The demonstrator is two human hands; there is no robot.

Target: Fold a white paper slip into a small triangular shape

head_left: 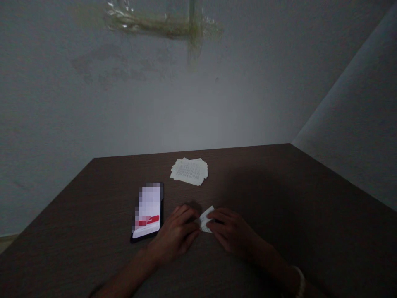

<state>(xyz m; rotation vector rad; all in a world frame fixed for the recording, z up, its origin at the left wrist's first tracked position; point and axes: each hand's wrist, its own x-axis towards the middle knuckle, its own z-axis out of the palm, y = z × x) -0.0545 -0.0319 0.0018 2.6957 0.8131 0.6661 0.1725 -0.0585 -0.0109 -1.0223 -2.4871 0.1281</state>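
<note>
Between my two hands is a small piece of printed paper (205, 221), partly folded, just above or on the dark table. My left hand (179, 228) has its fingers closed on the paper's left edge. From the other side, my right hand (228, 227) pinches the paper's right part, with fingertips over its face. Fingers cover much of the sheet, so its full shape is hidden. Farther back lies a loose stack of printed paper sheets (190, 171), fanned unevenly.
A phone (149, 211) with a lit, partly blurred screen lies left of my left hand. The brown table (102, 194) meets a grey wall (149, 111) at its back edge. Clear tape (149, 25) is stuck high on that wall. Another wall (356, 124) rises on the right.
</note>
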